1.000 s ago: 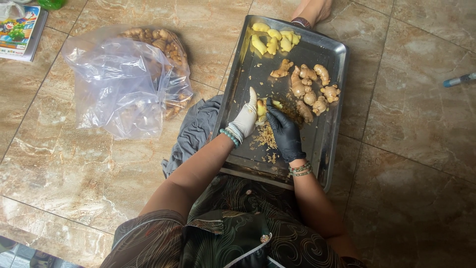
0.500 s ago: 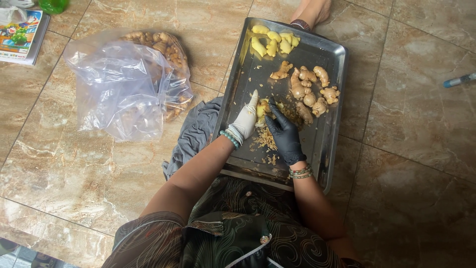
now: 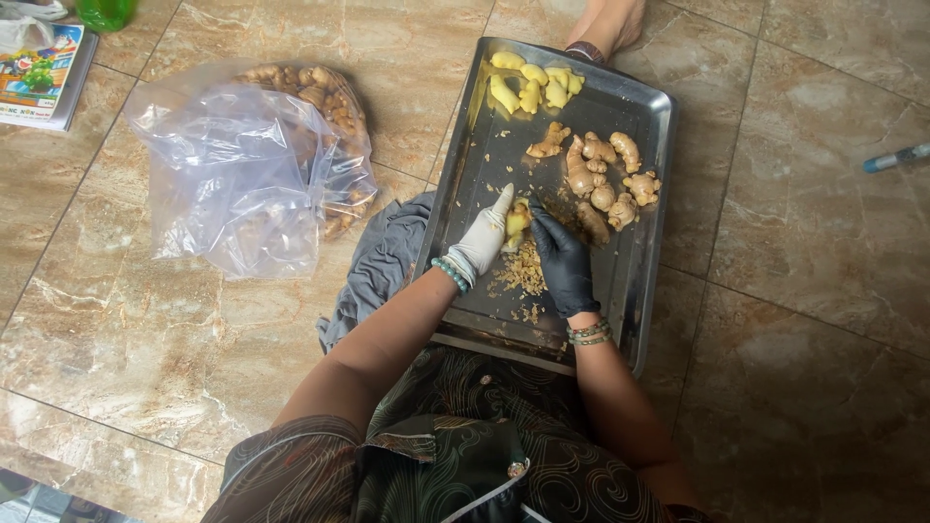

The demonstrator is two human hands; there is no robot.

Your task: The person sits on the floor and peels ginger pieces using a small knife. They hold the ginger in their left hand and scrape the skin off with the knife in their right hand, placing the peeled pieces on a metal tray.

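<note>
While both hands meet near the tray's centre, the left hand [image 3: 481, 244] in a white glove pinches a small piece of ginger [image 3: 516, 219] — fingers closed round its lower end, index finger stretched up along its side. The right hand [image 3: 564, 260], black-gloved, is curled shut against the same piece from 3 o'clock; whether it grips a blade or scraper cannot be told. A heap of peel scraps [image 3: 523, 271] lies just below, at 6 o'clock of the ginger. Unpeeled knobs [image 3: 605, 179] sit at 1 o'clock, peeled yellow pieces [image 3: 535, 85] at 12 o'clock by the far rim of the metal tray [image 3: 647, 291], which rests on the tiled floor.

Handling, as a judgement — the ginger looks light, firm and knobbly, probably wet and slick where peeled, so hold it on the skin-covered end or across a branch joint; thin lobes could snap.

At 9 o'clock, well apart: a clear plastic bag [image 3: 232, 165] with more ginger, grey cloth [image 3: 383, 261] touching the tray.
</note>
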